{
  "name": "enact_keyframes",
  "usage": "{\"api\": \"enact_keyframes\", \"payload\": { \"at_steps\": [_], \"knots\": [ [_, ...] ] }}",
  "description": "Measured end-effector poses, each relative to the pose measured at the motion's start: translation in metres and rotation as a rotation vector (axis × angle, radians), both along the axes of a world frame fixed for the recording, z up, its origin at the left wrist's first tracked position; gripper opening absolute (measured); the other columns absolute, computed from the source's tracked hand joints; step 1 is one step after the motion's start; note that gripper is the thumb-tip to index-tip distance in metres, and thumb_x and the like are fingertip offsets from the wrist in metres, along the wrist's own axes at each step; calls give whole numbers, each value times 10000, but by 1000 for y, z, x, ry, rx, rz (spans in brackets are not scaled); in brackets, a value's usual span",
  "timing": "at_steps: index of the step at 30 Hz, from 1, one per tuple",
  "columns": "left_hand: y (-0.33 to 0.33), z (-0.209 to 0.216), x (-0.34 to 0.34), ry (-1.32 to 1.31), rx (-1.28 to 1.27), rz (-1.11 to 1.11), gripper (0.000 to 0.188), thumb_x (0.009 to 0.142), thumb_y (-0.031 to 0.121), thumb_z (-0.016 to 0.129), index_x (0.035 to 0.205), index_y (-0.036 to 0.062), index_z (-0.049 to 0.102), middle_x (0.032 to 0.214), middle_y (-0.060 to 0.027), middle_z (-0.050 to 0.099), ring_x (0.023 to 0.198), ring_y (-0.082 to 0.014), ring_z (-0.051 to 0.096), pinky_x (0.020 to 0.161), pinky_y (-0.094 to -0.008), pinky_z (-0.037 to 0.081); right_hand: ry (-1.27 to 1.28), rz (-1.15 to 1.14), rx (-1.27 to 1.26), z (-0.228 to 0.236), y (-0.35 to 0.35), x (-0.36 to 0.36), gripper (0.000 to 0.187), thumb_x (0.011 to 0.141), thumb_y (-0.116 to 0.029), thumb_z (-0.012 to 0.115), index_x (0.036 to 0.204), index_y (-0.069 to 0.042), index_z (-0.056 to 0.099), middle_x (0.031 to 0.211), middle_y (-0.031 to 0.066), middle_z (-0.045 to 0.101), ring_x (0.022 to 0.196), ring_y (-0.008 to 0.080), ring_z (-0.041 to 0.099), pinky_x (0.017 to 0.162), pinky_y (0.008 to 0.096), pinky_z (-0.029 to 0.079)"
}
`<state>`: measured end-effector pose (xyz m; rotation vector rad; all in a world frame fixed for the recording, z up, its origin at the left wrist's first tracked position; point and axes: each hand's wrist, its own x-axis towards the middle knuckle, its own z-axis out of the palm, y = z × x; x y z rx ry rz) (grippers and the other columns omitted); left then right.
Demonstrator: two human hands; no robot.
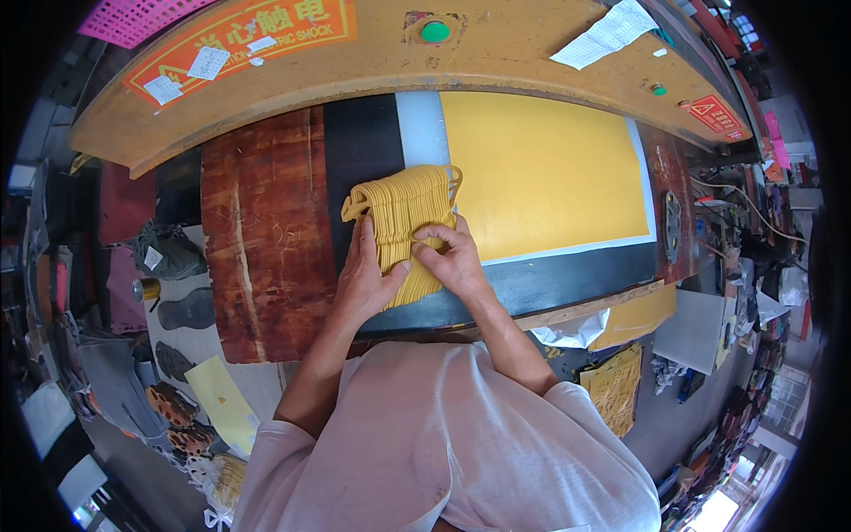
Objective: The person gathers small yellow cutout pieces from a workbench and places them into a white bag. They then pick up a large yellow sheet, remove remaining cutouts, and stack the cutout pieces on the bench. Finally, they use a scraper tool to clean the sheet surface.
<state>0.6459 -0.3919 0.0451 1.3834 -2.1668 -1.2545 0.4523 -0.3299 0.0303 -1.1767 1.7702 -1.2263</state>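
Observation:
A thick stack of yellow cut pieces (403, 208), thin and curved like shoe-upper parts, stands on edge between my hands over the black part of the worktop. My left hand (362, 277) grips the stack's left side, its thumb laid across the front. On the right, my right hand (452, 257) has thumb and index finger curled together against the layered edges, the other fingers behind the stack. One looped piece sticks out at the stack's upper right. Right of the hands lies a large flat yellow sheet (545, 173) over a pale blue-white sheet (420, 124).
An orange-brown machine beam (381, 53) with green buttons (434, 32) spans the far side. Left is a worn red-brown board (266, 239). Beyond it, dark sole-shaped pieces (186, 309) and a small tin (145, 289) rest on a side surface. Yellow scrap (613, 386) sits lower right.

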Motion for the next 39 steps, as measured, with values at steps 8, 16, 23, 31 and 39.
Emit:
{"api": "enact_keyframes", "payload": {
  "at_steps": [8,16,23,31,39],
  "knots": [
    [1,-1,0,-18,-13,1,1074,941,370,763,1668,-94,123,1709,-373,209,1593,-495,278,1287,-494,316,38,2,19,7,-1,2,242,832,-84,869,1060,-65,789,1279,143,585,1165,273,651,961,351,561],
    [0,-1,0,-12,-41,-10,1080,938,368,771,1662,-106,124,1708,-375,208,1591,-495,283,1285,-496,322,16,-16,47,8,-4,4,249,822,-104,880,1048,-65,784,1277,153,583,1177,288,636,963,363,558],
    [1,3,-1,-30,-18,-4,1099,936,371,790,1663,-102,114,1708,-372,208,1584,-503,291,1275,-509,338,96,-10,72,14,-4,6,298,804,-142,905,1049,-63,754,1238,157,579,1101,277,649,898,347,568],
    [1,0,0,-13,-39,-6,1108,933,377,794,1665,-97,111,1706,-376,207,1578,-510,297,1272,-515,339,112,-30,80,14,-7,8,296,795,-150,901,1032,-63,748,1221,155,573,1081,268,648,855,340,572],
    [1,-1,0,-22,-40,-12,1112,932,385,796,1664,-95,111,1699,-382,215,1570,-519,304,1268,-521,343,74,-32,108,17,-8,10,281,813,-184,888,1024,-67,745,1188,145,564,971,237,641,808,341,568]
  ]
}}
